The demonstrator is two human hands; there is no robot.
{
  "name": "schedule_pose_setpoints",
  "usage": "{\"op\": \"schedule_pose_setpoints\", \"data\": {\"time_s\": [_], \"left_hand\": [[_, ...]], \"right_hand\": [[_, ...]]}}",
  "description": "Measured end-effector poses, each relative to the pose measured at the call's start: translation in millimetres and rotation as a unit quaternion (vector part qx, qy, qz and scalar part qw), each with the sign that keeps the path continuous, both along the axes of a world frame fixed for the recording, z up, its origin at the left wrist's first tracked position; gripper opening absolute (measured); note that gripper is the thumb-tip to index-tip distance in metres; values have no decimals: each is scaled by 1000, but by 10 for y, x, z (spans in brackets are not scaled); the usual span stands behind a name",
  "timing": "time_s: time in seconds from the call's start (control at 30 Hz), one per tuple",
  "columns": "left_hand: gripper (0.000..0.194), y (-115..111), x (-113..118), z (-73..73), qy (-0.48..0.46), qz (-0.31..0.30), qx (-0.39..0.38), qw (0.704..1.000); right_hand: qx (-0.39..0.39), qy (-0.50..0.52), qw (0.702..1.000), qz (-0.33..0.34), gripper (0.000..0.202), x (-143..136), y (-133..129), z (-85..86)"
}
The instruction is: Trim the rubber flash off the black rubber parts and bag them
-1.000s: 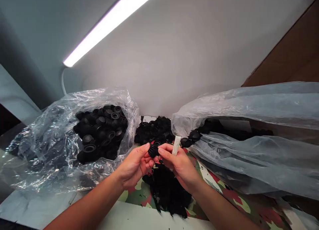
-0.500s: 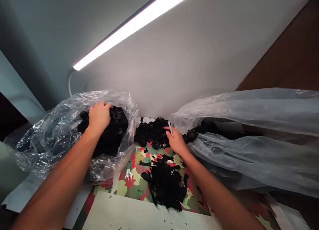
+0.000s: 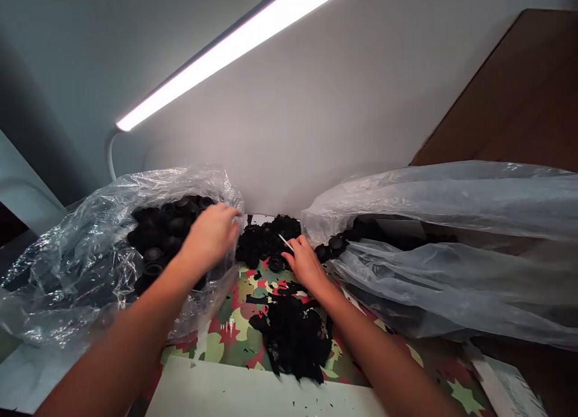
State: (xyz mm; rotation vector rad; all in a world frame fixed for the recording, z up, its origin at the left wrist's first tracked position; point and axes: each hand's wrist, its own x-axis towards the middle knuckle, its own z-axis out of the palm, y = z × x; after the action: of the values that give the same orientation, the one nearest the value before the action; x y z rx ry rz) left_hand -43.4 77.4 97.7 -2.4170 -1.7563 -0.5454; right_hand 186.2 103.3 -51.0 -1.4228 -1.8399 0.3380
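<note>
My right hand (image 3: 305,265) is closed around a slim pale stick-like tool (image 3: 286,242), its tip pointing up and left; its exact kind is unclear. Just left of that hand lies a black ring-shaped rubber part (image 3: 275,263), at the front of a heap of black parts and scraps (image 3: 257,239). My left hand (image 3: 214,233) is over the right side of a clear plastic bag (image 3: 103,206), smeared by motion. Its fingers point right, and whether anything is in them cannot be made out. Inside the bag are many round black rubber parts (image 3: 174,224).
Black scraps (image 3: 298,338) are piled on the camouflage-patterned surface (image 3: 226,320), behind a pale board (image 3: 235,393). A second plastic bag (image 3: 428,194) on the right lies open with black parts (image 3: 338,242) at its mouth. A lit tube lamp (image 3: 226,55) hangs above; brown cardboard (image 3: 510,97) stands behind.
My left hand has moved right, from over the black parts in the bag toward the bag's right edge. The right hand still holds the tool, now angled more to the left. The view has shifted slightly.
</note>
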Motion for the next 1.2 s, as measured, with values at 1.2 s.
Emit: {"op": "schedule_pose_setpoints", "data": {"time_s": [1.2], "left_hand": [[45, -419, 491, -839, -694, -170, -411, 567]], "right_hand": [[148, 265, 953, 2, 9, 122, -954, 515]]}}
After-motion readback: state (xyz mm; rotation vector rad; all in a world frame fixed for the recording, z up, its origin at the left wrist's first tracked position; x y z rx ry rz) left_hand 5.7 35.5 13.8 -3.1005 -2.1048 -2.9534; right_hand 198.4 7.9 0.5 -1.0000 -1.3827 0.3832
